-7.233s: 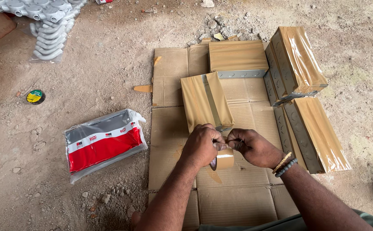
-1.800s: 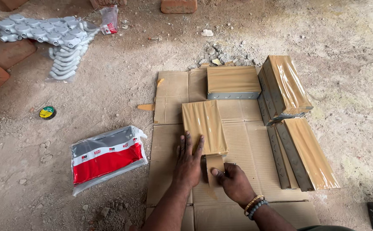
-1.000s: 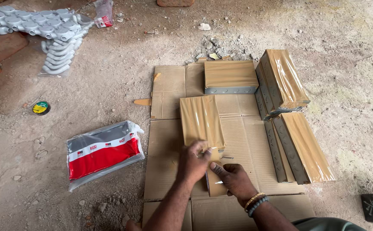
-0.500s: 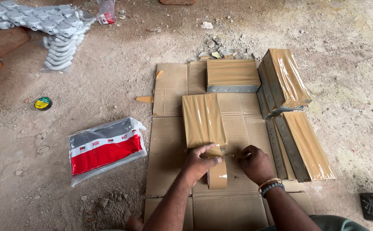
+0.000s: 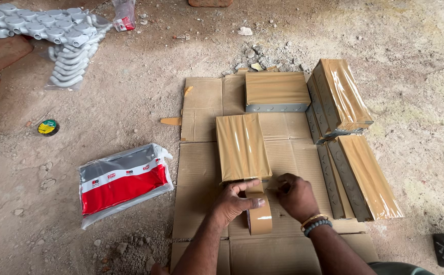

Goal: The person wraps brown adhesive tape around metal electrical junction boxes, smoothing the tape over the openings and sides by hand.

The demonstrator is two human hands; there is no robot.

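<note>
Brown glossy tape roll point(image 5: 259, 216) upright in left hand point(image 5: 234, 202), fingers clamped on its rim; right hand point(image 5: 294, 196) pinches w/ fingertips just beside, at taped flat box point(image 5: 241, 147) edge, on corrugated cardboard point(image 5: 201, 168).

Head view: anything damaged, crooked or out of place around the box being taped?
Mostly tidy. The taped box lies slightly askew on the cardboard sheet, left hand holding the tape roll at its near end. A torn cardboard scrap lies on the dirt, and rubble sits past the sheet.
</note>
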